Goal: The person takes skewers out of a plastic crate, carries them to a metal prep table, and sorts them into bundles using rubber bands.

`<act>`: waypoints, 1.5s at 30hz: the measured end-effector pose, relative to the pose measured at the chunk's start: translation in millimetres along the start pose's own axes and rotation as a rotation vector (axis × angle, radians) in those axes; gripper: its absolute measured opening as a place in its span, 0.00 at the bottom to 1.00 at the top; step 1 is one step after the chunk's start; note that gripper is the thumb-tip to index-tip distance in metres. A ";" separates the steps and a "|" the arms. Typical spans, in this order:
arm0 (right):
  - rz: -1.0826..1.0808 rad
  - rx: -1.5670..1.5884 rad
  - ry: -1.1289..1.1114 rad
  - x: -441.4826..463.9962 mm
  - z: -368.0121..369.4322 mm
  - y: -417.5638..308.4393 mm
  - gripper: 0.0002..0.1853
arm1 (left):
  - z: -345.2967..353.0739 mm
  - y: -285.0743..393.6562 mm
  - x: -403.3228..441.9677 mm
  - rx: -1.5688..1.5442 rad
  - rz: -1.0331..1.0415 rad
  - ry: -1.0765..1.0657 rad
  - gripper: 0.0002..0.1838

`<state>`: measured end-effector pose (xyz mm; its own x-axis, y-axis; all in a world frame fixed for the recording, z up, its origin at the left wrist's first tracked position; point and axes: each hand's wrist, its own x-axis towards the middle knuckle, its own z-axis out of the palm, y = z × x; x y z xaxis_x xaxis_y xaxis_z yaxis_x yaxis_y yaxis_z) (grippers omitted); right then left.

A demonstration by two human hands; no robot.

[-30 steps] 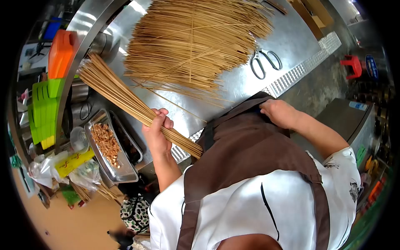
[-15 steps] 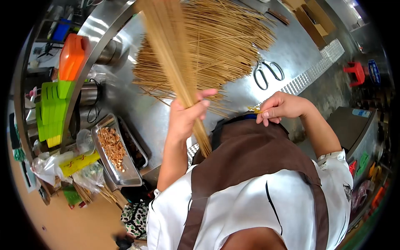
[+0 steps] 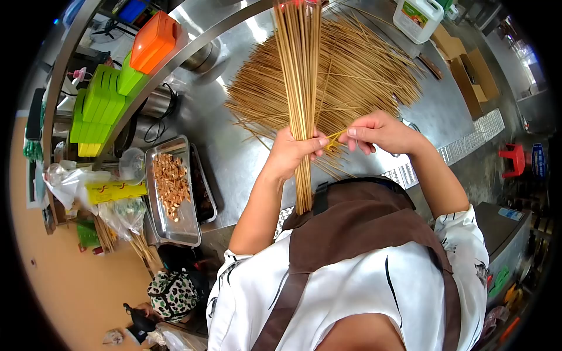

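My left hand [image 3: 294, 152] is wrapped round a thick bundle of thin brown sticks [image 3: 300, 76], which stands nearly upright in view with its lower end against the brown apron [image 3: 351, 222]. My right hand [image 3: 377, 133] pinches a thin yellow band [image 3: 336, 138] that stretches across to the fingers of my left hand. Behind both hands a wide heap of similar sticks [image 3: 363, 76] lies on the metal table [image 3: 234, 193]. The scissors [image 3: 411, 124] show only in part behind my right hand.
At the left are a metal tray [image 3: 193, 225] of brown chopped pieces, green containers [image 3: 104, 99] and an orange container [image 3: 153, 44]. A knife [image 3: 431, 66], a white jug [image 3: 418, 20] and a cardboard box [image 3: 483, 76] are at the upper right. A red stool [image 3: 512, 160] stands beyond.
The bundle has swung from a leftward slant to nearly upright. My right hand has come up from the apron with the yellow band and moved close to my left hand. The view has shifted.
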<state>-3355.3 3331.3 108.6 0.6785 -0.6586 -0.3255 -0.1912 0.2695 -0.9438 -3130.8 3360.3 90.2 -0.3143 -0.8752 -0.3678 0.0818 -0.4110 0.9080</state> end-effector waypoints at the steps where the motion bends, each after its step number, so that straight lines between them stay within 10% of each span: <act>1: 0.001 -0.041 0.059 0.6 1.1 0.2 0.13 | -1.7 -0.2 0.7 -0.009 0.002 0.018 0.06; 16: -0.321 0.223 0.933 -119.8 -115.4 39.9 0.26 | 189.5 26.6 166.6 0.026 0.110 -0.328 0.06; 25: -0.400 0.551 0.816 -114.7 -154.8 99.7 0.35 | 230.5 -11.6 219.9 -0.130 -0.082 -0.395 0.07; 31: -0.337 0.378 0.868 -96.1 -169.8 117.9 0.15 | 238.4 -10.2 224.1 -0.227 -0.047 -0.370 0.06; 41: -0.064 -0.645 1.177 -112.0 -190.7 158.3 0.26 | 196.4 26.8 200.5 -0.400 -0.046 -0.321 0.10; 45: -0.052 0.075 0.867 -95.3 -166.1 85.1 0.19 | 182.3 25.1 174.7 -0.438 -0.118 -0.351 0.08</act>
<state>-3554.1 3300.3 49.8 -0.1000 -0.9659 -0.2390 -0.1073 0.2493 -0.9625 -3356.1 3243.6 85.4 -0.6344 -0.7102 -0.3051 0.3875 -0.6338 0.6695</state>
